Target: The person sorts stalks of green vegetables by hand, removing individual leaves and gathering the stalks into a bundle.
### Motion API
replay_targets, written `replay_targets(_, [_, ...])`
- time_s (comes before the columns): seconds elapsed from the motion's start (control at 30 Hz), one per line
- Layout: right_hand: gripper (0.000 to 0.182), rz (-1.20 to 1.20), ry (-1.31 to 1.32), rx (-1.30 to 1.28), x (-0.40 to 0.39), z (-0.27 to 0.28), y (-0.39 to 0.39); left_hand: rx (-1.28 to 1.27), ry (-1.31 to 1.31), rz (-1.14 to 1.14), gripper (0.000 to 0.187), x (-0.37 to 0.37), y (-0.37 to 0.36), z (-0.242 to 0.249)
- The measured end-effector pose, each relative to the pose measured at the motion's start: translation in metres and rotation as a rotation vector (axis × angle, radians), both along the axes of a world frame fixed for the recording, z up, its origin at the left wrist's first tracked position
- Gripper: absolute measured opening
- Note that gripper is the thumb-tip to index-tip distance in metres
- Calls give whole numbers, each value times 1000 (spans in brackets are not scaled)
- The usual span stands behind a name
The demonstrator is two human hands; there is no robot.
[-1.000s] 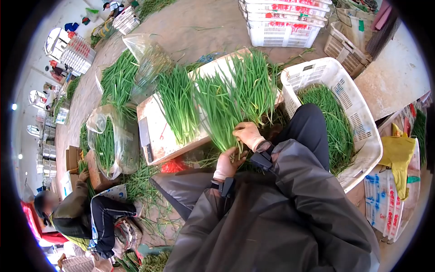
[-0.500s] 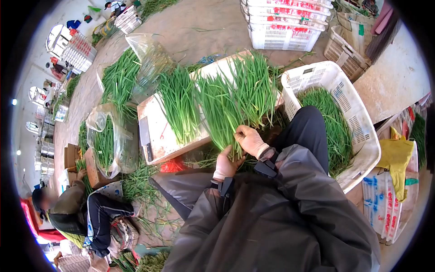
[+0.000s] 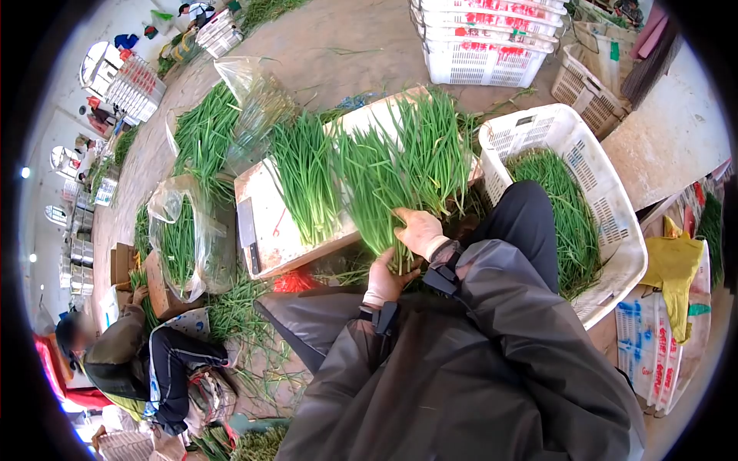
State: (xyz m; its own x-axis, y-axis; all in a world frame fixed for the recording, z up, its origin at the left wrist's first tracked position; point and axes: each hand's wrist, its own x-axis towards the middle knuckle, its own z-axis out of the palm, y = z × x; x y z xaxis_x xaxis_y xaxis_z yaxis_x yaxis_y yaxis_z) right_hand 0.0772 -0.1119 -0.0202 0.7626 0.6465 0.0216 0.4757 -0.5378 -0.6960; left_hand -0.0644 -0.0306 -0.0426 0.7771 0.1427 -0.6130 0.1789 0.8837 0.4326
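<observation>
A bunch of chives (image 3: pixel 369 184) slants up from my lap, its leaf tips over the white board (image 3: pixel 264 196). My gloved left hand (image 3: pixel 383 281) is closed around the pale stem ends at the bottom. Just above it on the right side, my gloved right hand (image 3: pixel 420 233) has its fingers closed on the stems. Other chives lie on the board: a left pile (image 3: pixel 306 180) and a right pile (image 3: pixel 434 154). A knife (image 3: pixel 247 234) with a dark handle rests along the board's left edge.
Beside my right knee stands a white crate (image 3: pixel 615 230) with chives inside. Stacked white crates (image 3: pixel 484 61) are at the back. Plastic bags (image 3: pixel 207 246) of chives sit left of the board. A co-worker (image 3: pixel 123 353) sits at lower left. Loose chives (image 3: pixel 238 307) litter the floor.
My right hand has shifted slightly up along the stems of the bunch. My left hand stays at the stem ends.
</observation>
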Motion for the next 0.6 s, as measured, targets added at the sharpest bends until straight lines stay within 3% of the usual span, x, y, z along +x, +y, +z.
replay_targets(0.17, [29,64,72,-154,7,3,1,24,21,-6,36,1,-1,4])
replay_targets(0.3, [23,-32,-1,62,12,-9,3,7,38,0,35,1,-1,7])
replay_targets(0.43, [15,-79,408,370,27,-2,-10,-3,40,25,34,1,1,9])
replay_targets(0.6, [14,-32,738,397,42,23,-25,-5,20,30,35,0,2,8])
